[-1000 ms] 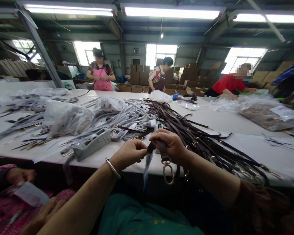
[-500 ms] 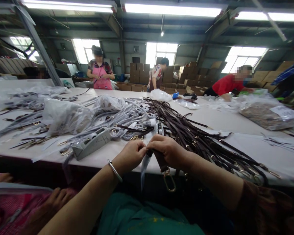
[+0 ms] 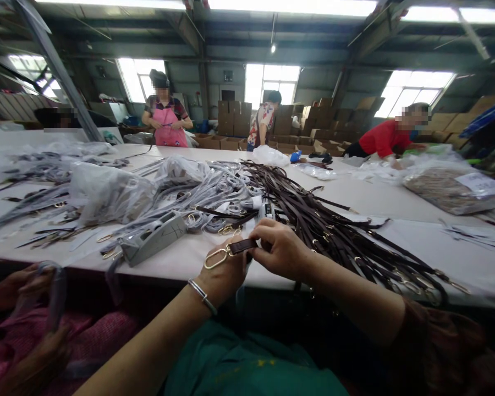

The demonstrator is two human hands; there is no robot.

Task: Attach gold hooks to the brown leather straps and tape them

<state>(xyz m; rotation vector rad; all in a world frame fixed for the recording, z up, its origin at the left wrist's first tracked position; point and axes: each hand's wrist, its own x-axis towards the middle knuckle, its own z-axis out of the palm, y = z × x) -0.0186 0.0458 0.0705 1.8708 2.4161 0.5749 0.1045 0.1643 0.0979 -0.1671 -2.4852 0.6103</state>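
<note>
My left hand (image 3: 224,276) and my right hand (image 3: 281,248) meet at the near edge of the white table (image 3: 416,242). Both grip the end of a dark brown strap (image 3: 242,246), whose gold clasp (image 3: 215,257) sticks out to the left over my left hand. A silver bangle (image 3: 202,294) sits on my left wrist. Just beyond my hands lies a long pile of brown straps (image 3: 334,234) with gold fittings. To its left is a heap of grey straps in clear sleeves (image 3: 214,190).
A grey tape dispenser (image 3: 154,237) sits left of my hands. Clear plastic bags (image 3: 107,192) lie further left, and a filled bag (image 3: 454,190) at far right. A co-worker's hands (image 3: 20,286) work at lower left. Three people stand beyond the table by stacked cardboard boxes (image 3: 235,124).
The strap end, which hung down off the table edge with its clasp below my right hand, has been turned up; the clasp now points left above my left hand. The clear sleeve strip no longer shows.
</note>
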